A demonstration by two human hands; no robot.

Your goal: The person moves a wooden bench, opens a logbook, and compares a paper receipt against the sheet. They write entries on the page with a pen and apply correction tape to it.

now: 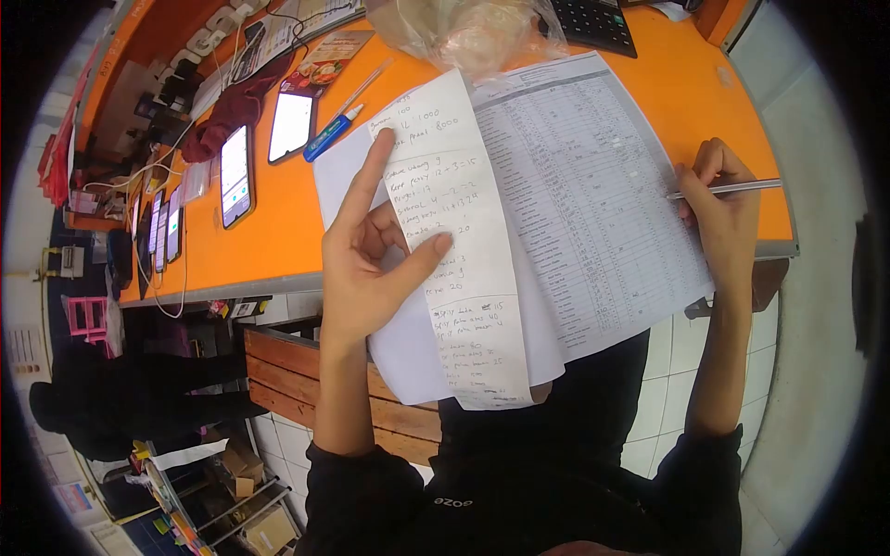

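Observation:
A long paper strip with a handwritten list (464, 199) lies over the left part of the papers and hangs past the orange table's front edge. My left hand (385, 259) grips it at its left side, thumb on top, index finger stretched up along the writing. Beneath and to the right is a printed table sheet (579, 185) with rows of small figures. My right hand (723, 208) is closed around a pen (756, 186), its tip near the sheet's right edge. A plain white sheet (403, 361) shows under the strip.
On the orange table (306, 218) lie a blue marker (332, 132), a clear pen (364, 83), and several phones, one of them a lit phone (237, 176). A plastic bag (464, 37) and a black calculator (593, 23) are at the back. A wooden crate (297, 380) stands below.

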